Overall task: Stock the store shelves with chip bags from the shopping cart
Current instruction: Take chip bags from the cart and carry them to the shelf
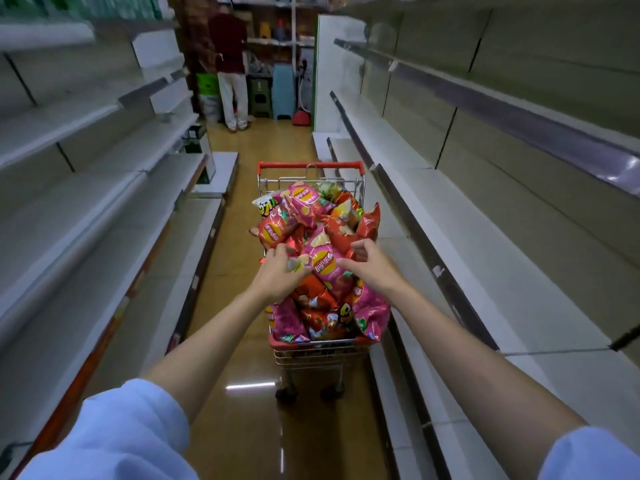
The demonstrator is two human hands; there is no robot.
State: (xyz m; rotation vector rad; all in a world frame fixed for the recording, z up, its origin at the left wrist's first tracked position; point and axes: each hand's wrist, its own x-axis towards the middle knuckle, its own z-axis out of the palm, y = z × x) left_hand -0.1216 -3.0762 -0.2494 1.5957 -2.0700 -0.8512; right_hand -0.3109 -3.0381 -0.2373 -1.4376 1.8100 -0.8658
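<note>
Bare white shelves [467, 216] line both sides of the aisle, and between them stands the shopping cart [318, 351], heaped above its rim with chip bags, nothing stocked yet as far as the view shows. On top of the heap lies a pink chip bag [323, 263]: the left hand [277, 275] touches its left edge with curled fingers, the right hand [372, 266] curls over the right edge, though whether either has closed on it I cannot tell. A good lift likely means pinching the sealed edges, not the air-filled middle, and rising straight so neighbouring bags do not slide out.
</note>
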